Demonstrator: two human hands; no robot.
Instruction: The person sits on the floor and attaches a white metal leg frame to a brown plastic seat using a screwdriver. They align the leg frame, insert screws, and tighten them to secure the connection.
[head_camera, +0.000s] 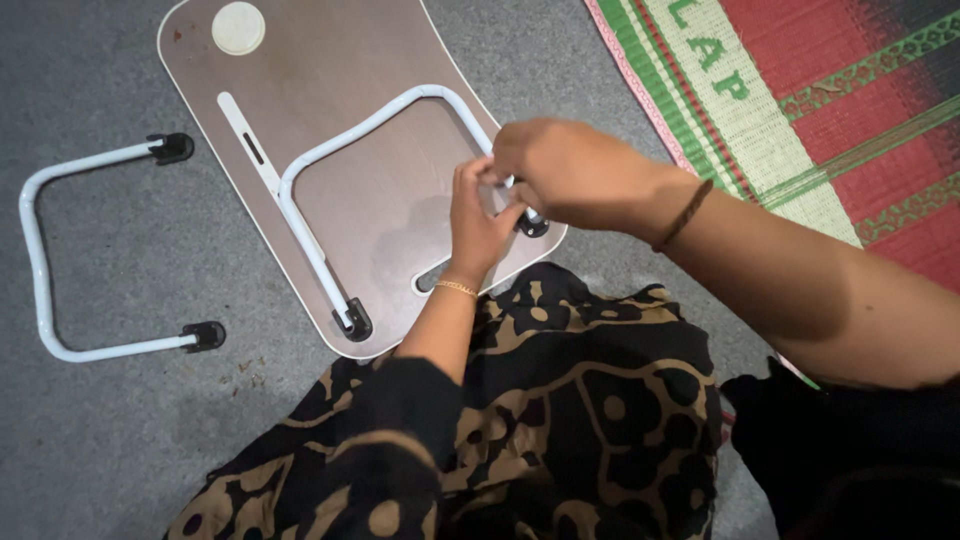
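A brown lap-table board (340, 60) lies flat on the grey floor. A white U-shaped tube leg (330, 150) rests on it, with black end brackets (355, 322) at its tips. My left hand (478, 222) and my right hand (560, 170) meet at the leg's right end, next to its black bracket (532, 226). The fingers of both hands pinch together there around something too small to make out. A thin gold bracelet is on my left wrist, a dark band on my right.
A second white U-shaped leg (40, 270) with black brackets lies loose on the grey floor to the left. A round white disc (238, 27) sits in the board's far corner. A red and green woven mat (800, 90) lies at the right. My patterned dark clothing fills the bottom.
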